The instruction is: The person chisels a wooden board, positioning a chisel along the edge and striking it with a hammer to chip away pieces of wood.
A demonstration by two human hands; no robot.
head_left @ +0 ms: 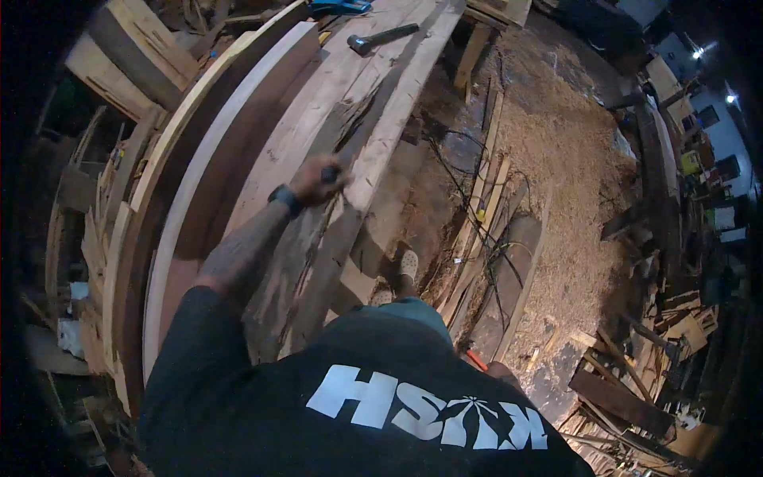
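Observation:
My left hand, with a dark band on its wrist, is closed around a short black handle. The rest of that tool is hidden or blurred. Under it runs a long, rough wooden plank with a dark, split strip along its grain. Low in the view, my right hand shows only in part past my dark shirt. A thin orange-red object sticks out from it; its kind is unclear. Further up the plank lies a hammer with a dark handle.
Boards on edge stand along the plank's left side. Sawdust and shavings cover the floor to the right, with long wood strips and black cables nearby. Scrap wood is piled at lower right. A blue object sits at the top.

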